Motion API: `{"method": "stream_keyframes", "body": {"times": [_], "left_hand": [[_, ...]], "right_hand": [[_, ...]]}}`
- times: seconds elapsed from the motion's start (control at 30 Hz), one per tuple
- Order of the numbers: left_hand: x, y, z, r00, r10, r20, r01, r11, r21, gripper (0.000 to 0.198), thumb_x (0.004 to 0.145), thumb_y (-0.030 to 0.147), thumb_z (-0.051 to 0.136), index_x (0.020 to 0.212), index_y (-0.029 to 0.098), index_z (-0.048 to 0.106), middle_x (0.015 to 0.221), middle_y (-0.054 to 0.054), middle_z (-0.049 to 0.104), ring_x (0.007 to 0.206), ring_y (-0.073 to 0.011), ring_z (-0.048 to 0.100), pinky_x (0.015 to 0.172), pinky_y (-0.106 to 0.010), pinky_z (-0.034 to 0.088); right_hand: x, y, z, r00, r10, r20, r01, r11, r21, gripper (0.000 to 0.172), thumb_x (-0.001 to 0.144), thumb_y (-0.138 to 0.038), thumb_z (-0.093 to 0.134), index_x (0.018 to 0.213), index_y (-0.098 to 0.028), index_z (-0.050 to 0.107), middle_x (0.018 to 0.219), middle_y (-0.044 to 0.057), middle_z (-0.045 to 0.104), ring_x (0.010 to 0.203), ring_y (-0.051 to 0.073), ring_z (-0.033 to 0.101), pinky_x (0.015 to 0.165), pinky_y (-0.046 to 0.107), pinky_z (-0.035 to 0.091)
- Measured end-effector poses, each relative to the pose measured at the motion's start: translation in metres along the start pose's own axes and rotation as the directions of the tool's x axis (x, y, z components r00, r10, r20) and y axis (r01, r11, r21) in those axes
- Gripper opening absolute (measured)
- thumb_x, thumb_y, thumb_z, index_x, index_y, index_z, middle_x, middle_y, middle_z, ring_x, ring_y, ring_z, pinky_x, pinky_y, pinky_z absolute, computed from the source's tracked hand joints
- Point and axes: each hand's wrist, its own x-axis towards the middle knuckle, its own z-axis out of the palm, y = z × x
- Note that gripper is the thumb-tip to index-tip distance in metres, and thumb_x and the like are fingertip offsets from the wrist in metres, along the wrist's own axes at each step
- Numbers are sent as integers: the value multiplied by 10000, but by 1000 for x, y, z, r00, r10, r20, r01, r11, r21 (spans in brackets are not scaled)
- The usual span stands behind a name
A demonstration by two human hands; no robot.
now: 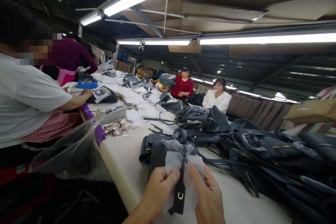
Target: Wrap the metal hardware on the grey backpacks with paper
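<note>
Low in the view, my left hand (163, 186) pinches the left edge of a thin white sheet of tissue paper (171, 160). On the other side, my right hand (207, 190) grips the sheet's right part between thumb and fingers. A dark strap (179, 196) with a gold buckle hangs down in front of the paper, between both hands. Right behind them a dark grey handbag (158, 152) stands on the table, its handle wrapped in clear plastic. Where the strap joins the bag is partly hidden by the paper.
A big heap of dark bags (278, 150) covers the right of the pale table (123, 161). Cardboard scraps (119, 127) lie near the left edge, above a hanging clear plastic bag (78, 154). A person in white (34, 94) works at left; others sit across.
</note>
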Motion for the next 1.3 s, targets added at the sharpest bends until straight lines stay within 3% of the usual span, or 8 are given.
{"method": "stream_keyframes", "body": {"times": [0.17,0.43,0.57,0.73,0.9,1.0,1.17,1.3], "left_hand": [[-8,-8,3,999,-16,-43,14,1000,-27,166,586,225,710,701,114,665,596,-12,608,543,-122,501,532,-223,385],[-13,-11,-3,998,-55,-28,52,992,-114,219,570,234,717,743,110,664,649,-30,643,577,-138,544,563,-237,431],[-16,-17,-7,998,-58,-35,55,996,-68,212,585,259,731,726,122,649,626,-18,621,563,-129,527,552,-229,416],[-21,-21,-10,994,-4,-114,7,1000,26,178,632,246,705,758,126,667,639,-5,610,575,-125,509,554,-223,403],[-23,-16,-8,994,2,-111,5,998,69,121,642,245,688,665,152,614,569,28,553,531,-110,465,522,-213,376],[-23,-13,-6,995,-13,-98,21,996,81,179,644,279,717,642,154,589,554,36,530,525,-101,440,518,-207,363],[-30,-5,-18,995,-82,57,81,996,30,369,614,459,810,669,136,641,597,11,580,569,-118,499,583,-222,412],[-33,-2,-44,917,-211,340,294,931,-216,612,707,695,644,823,100,725,718,-81,674,762,-220,654,766,-306,491]], "right_hand": [[-5,9,-13,998,12,63,-11,1000,-22,608,632,-410,859,1146,-168,642,922,52,776,803,248,723,655,294,589],[0,-10,-17,965,147,219,-109,978,-177,569,611,-454,857,1060,-158,673,817,62,759,726,256,707,614,330,561],[9,-25,-5,942,165,292,-73,951,-300,549,553,-407,886,991,-145,682,727,36,738,606,195,661,571,288,518],[15,-31,-2,878,180,443,0,926,-376,378,612,-333,853,907,-140,718,766,49,745,735,215,677,706,314,519],[16,-32,-1,863,194,467,-3,926,-379,386,597,-348,859,904,-144,744,782,59,744,726,212,666,754,340,509],[17,-29,2,868,207,452,-5,912,-410,374,595,-373,851,864,-130,760,726,45,723,679,190,634,677,301,490],[21,-26,3,878,209,430,11,890,-456,313,634,-395,812,781,-128,744,625,6,654,578,141,545,530,235,394],[21,-32,2,858,208,470,45,880,-472,293,637,-400,806,696,-127,717,569,-26,585,515,96,446,497,223,331]]}}
